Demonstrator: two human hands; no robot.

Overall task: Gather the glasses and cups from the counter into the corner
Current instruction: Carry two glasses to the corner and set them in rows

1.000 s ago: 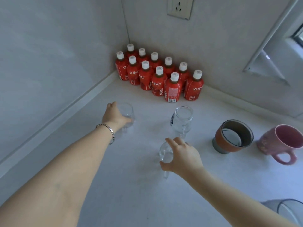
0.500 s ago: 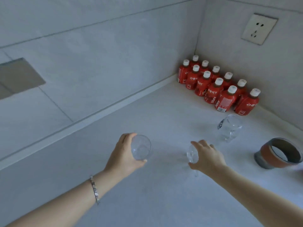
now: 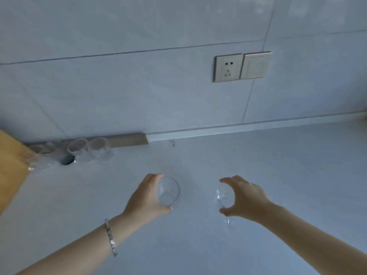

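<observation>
My left hand (image 3: 146,199) grips a clear round glass (image 3: 168,192), held tilted over the grey counter (image 3: 198,245). My right hand (image 3: 243,199) grips a second, smaller clear glass (image 3: 222,196), which shows only faintly between thumb and fingers. Both hands hover side by side over the counter's middle. At the far left, against the wall, stands a cluster of clear glasses (image 3: 87,148) in the corner beside a yellow-orange surface (image 3: 10,165).
A dark round object (image 3: 67,160) lies on the counter in front of the cluster. A wall socket (image 3: 228,68) and a switch (image 3: 255,65) sit on the tiled wall behind. A metal strip (image 3: 129,139) runs along the wall's base.
The view has swung left, away from the red bottles and mugs. Both hands have carried their glasses leftward with it; the corner cluster of glasses has come into sight.
</observation>
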